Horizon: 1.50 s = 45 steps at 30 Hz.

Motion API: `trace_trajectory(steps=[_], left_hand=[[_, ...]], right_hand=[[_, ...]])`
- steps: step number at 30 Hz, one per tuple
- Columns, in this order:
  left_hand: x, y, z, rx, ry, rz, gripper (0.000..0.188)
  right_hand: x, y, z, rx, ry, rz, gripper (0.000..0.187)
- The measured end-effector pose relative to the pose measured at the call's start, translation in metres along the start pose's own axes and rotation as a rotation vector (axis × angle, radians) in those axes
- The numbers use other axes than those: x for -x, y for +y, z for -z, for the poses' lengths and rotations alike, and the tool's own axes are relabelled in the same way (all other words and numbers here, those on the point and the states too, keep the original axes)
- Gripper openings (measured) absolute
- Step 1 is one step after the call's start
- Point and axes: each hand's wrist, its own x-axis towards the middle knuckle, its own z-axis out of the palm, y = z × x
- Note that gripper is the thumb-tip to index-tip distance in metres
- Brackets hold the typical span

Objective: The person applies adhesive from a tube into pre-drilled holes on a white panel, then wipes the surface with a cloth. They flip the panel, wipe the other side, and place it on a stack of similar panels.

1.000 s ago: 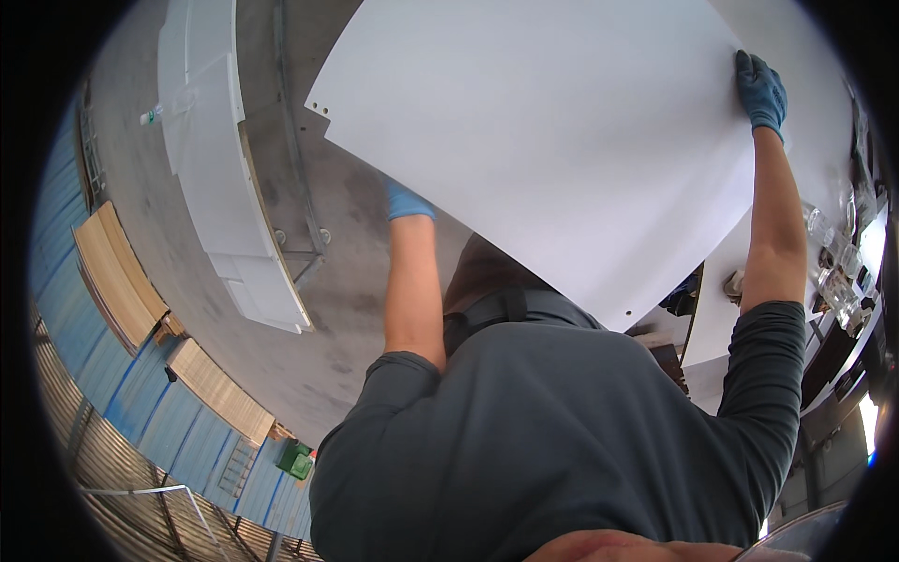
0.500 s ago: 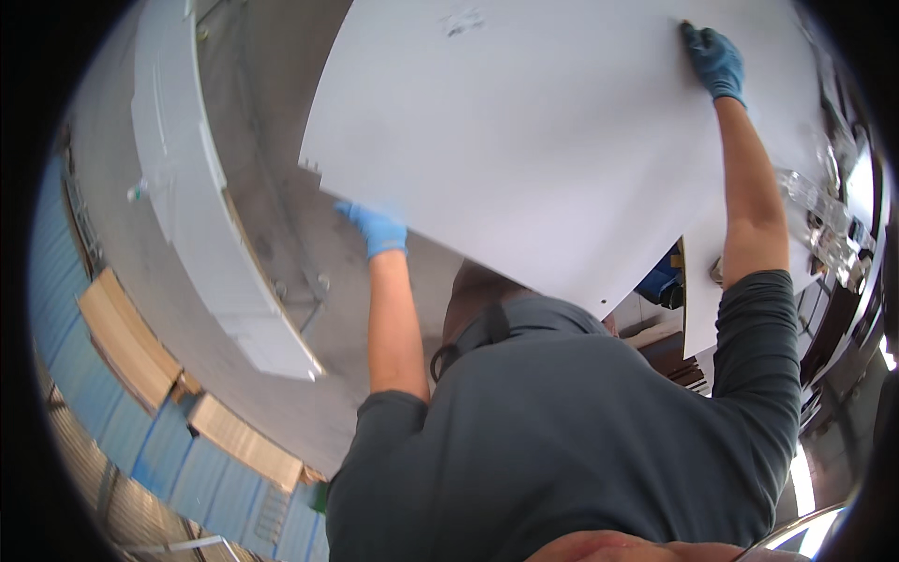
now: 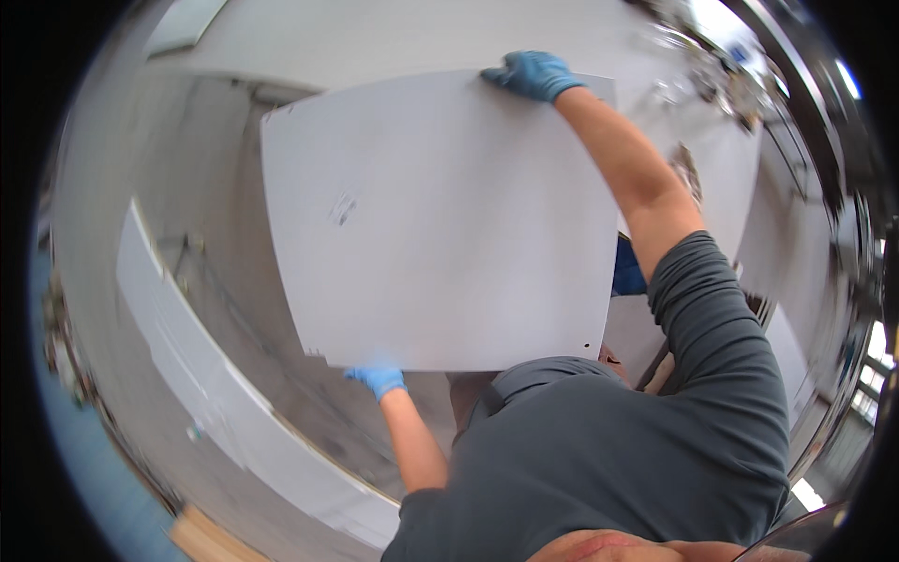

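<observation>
Since half a second ago the white panel (image 3: 440, 234) has swung round: its near edge, slanted then, now runs almost straight across the person's waist, and all four sides are in view. The right hand (image 3: 534, 77) has come from the upper right to the top middle, and the left hand (image 3: 377, 377) sits lower in the view.

Both hands wear blue gloves. The right one is curled over the panel's far edge, closed on it, with the thumb side toward the left. The left one is at the near edge, close to the notched left corner, fingers stretched out leftward; it's blurred there, and I can't tell how firmly it has hold.

The panel spreads between the hands, in front of the dark grey shirt (image 3: 609, 459). I can see a small pale label (image 3: 343, 208) on its face and a dark hole near its right-hand near corner. Its far side overlaps a broad white table (image 3: 421, 42); I can't tell whether they touch. Clear plastic wrapping (image 3: 670, 91) lies on that table, to the right. Well over to the left, long white boards (image 3: 234, 403) run slantwise above the grey floor (image 3: 197, 122).
</observation>
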Motion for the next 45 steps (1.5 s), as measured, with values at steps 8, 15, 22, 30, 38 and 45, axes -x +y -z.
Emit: trace_trajectory(steps=[8,15,22,30,38,45], left_hand=[[-0.081,0.041,0.105,-0.211,0.016,-0.232,0.059],[-0.062,0.089,0.169,-0.27,0.329,-0.572,0.062],[-0.004,0.128,0.191,1.559,-0.667,-0.612,0.066],[0.101,0.15,0.19,1.752,-1.08,-0.647,0.07],[0.14,0.218,0.184,1.527,-1.292,-1.04,0.068],[0.228,0.26,0.166,1.407,-1.121,-1.084,0.091]], right_hand=[[0.117,0.063,0.123,-0.027,0.323,-0.23,0.068],[0.364,0.123,0.168,-0.077,0.559,-0.599,0.073],[0.557,0.096,0.159,-0.041,0.705,-0.915,0.068],[0.728,0.038,0.101,0.224,1.089,-1.04,0.074],[0.899,-0.086,0.044,0.302,1.186,-1.29,0.047],[1.099,-0.296,-0.075,-0.081,1.808,-1.696,0.042]])
